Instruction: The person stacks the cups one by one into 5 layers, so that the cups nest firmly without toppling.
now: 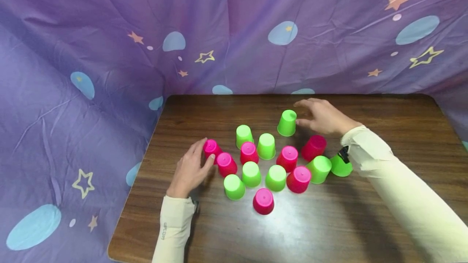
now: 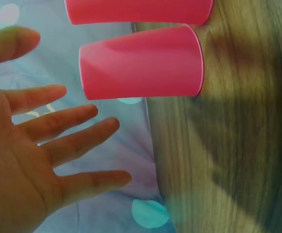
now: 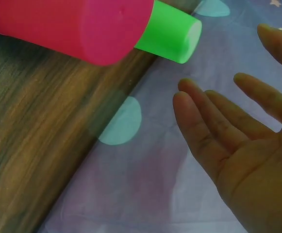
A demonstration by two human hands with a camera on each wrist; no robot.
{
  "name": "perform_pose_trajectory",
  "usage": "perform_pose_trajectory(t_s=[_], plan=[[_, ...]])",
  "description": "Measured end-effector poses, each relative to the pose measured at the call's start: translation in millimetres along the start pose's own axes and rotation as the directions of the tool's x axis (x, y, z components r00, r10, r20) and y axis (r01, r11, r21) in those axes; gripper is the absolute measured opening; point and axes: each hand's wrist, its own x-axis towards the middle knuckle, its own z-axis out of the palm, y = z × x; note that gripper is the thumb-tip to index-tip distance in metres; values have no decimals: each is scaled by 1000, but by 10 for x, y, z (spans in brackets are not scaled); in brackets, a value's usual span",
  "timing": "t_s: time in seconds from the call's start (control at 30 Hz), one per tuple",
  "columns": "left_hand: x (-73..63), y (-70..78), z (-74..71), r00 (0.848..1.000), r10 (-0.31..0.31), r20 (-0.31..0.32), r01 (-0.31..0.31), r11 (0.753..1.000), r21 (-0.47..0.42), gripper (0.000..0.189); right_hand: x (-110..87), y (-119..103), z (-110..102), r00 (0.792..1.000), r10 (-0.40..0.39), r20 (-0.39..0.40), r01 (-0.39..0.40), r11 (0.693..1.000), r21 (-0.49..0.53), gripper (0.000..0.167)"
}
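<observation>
Several pink and green plastic cups stand upside down in a loose cluster on the wooden table. My left hand [image 1: 190,169] is beside the leftmost pink cup [image 1: 211,148], thumb and fingers around its near side. In the left wrist view its fingers are spread and relaxed, apart from a pink cup [image 2: 143,63]. At the back, my right hand [image 1: 323,116] reaches beside the rearmost green cup [image 1: 287,123], thumb close to its side. The right wrist view shows loosely extended fingers below a green cup [image 3: 172,34], with a pink cup [image 3: 82,29] nearer the camera.
A green cup [image 1: 341,166] at the cluster's right end is partly hidden by my right wrist. One pink cup [image 1: 263,201] stands at the front. The dark wooden table [image 1: 226,234] ends at a purple patterned cloth [image 1: 241,3] behind and at the left.
</observation>
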Motion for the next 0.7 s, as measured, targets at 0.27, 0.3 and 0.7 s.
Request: perform_pose_trajectory(t_s=[0.27,0.3,0.7], plan=[[-12,-11,63,999,-39,-24,38,998,-46,58,186,150,129,995,91,50,-94,994,62,48],[-13,-14,68,999,-44,-27,43,998,-50,57,203,166,149,993,104,58,-108,992,68,49],[22,-44,99,997,-74,-17,74,997,-30,54,322,245,288,973,172,151,-197,965,173,56]])
